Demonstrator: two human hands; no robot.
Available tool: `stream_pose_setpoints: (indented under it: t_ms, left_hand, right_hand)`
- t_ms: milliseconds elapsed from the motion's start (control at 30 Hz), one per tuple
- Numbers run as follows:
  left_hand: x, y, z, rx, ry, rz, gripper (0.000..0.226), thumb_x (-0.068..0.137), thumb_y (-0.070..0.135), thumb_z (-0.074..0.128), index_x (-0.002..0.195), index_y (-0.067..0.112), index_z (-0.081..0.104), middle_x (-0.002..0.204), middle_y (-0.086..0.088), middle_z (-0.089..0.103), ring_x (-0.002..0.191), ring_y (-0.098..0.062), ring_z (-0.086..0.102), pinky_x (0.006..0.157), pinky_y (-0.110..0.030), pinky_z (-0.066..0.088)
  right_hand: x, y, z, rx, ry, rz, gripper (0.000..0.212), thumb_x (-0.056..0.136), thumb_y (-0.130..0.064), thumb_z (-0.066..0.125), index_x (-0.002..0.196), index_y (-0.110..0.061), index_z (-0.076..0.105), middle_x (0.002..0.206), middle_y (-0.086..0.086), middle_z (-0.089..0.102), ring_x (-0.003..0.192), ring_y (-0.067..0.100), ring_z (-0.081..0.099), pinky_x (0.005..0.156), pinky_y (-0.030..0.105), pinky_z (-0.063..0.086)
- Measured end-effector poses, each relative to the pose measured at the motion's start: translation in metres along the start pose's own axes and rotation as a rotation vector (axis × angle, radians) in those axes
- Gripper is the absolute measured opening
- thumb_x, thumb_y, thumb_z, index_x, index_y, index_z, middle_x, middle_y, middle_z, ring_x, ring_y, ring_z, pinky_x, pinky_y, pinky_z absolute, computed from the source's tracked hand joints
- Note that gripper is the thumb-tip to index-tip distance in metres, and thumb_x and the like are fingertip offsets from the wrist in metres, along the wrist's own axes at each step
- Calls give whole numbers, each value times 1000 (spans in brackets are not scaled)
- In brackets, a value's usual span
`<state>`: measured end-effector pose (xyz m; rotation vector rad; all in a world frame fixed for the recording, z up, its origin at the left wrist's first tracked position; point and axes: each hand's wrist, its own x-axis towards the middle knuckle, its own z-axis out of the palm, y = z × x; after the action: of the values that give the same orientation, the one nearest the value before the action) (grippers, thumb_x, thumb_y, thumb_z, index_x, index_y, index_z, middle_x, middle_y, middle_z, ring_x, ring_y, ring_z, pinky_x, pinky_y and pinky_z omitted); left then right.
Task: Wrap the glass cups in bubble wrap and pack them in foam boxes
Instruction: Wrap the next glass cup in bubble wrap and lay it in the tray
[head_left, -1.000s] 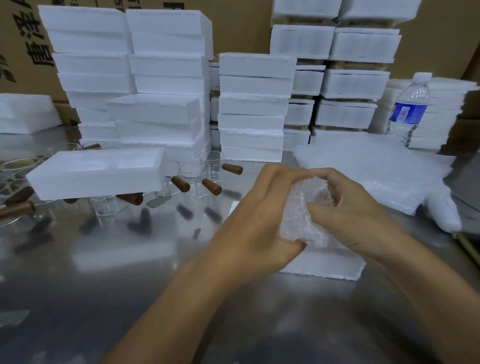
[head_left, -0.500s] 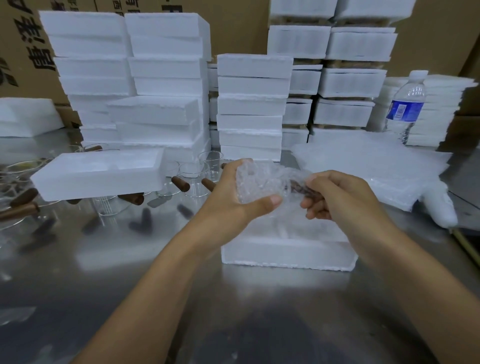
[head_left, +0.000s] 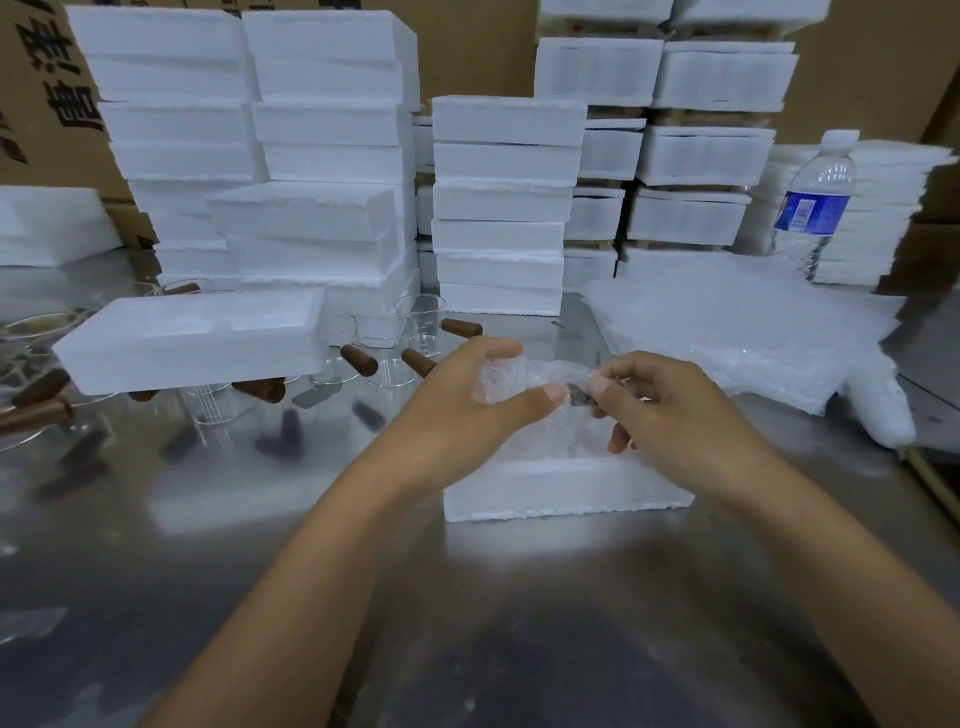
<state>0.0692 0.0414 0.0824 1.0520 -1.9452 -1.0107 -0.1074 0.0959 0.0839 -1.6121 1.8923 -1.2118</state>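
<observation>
My left hand (head_left: 467, 400) is curled around the bubble-wrapped glass cup (head_left: 519, 376), thumb laid across its front. My right hand (head_left: 675, 410) pinches the cup's brown handle (head_left: 579, 396) between thumb and forefinger, just beside the left thumb tip. Both hands hold the bundle directly above the open foam box (head_left: 566, 493). Bare glass cups (head_left: 387, 358) stand just left of my left hand. A stack of bubble wrap sheets (head_left: 737, 332) lies beyond my right hand.

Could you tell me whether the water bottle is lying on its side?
No, the water bottle stands upright at the far right of the view.
</observation>
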Motion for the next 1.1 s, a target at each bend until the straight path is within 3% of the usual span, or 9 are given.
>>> stream_pose_setpoints:
  t_ms: [167,233,333,400,467,533,633,767,1100]
  left_hand:
    - [-1,-4,2,95,64,61,59,75,43,74,128,37,47,121,22,43,109,5,38,70,4,30]
    - [-3,-1,3,145,31,57,60,72,52,71,126,38,48,122,21,42,109,4,37,73,4,30]
    - [-5,6,1,66,55,-9,65,61,77,50,114,40,56,123,20,45,111,1,45,96,-14,33]
    - [-3,8,-4,-119,341,16,36,82,66,49,101,37,60,121,11,56,94,3,56,98,-25,41]
    - [-2,7,-15,-54,763,150,12,93,35,56,101,26,57,113,4,57,95,-2,54,89,-11,39]
    - [-3,0,-24,176,990,230,24,88,18,59,111,16,54,114,1,51,110,-12,43,94,-14,31]
    - [-1,-12,-31,437,939,91,49,83,12,63,129,11,47,137,-9,44,135,-26,26,114,-40,18]
    - [1,-25,-34,660,779,-178,63,89,18,59,145,14,28,156,-7,21,146,-28,-2,115,-50,-5]
    - [9,-44,-41,799,843,-249,46,84,2,60,125,20,50,124,-8,55,130,-28,29,108,-46,9]
  right_hand:
    - [-1,3,7,-148,111,-74,8,85,-33,65,92,-29,65,87,-14,64,68,2,58,62,14,38]
    - [-1,4,8,-160,168,-79,15,84,-30,68,98,-30,63,94,-14,61,72,7,57,67,19,38]
    - [-1,4,4,-161,321,-136,21,83,-25,67,102,-32,60,105,-11,43,70,2,54,64,5,35]
    - [1,5,-1,-113,397,-117,19,85,-24,64,101,-33,59,107,-12,37,71,-1,53,63,3,35]
    - [4,9,-5,-95,414,-53,17,88,-25,61,104,-30,60,110,-11,36,79,1,51,71,12,35]
    - [7,13,-6,-103,370,24,18,89,-26,59,107,-27,60,115,-7,38,92,7,46,81,22,35]
    - [9,15,-3,-95,305,103,19,89,-28,58,108,-25,61,128,0,45,102,15,50,91,32,41]
    - [10,15,-2,-81,296,116,17,89,-29,58,106,-25,62,129,2,50,109,19,53,94,37,43]
    - [10,17,-3,-58,288,89,10,91,-29,57,100,-29,58,126,1,52,98,8,46,82,26,35]
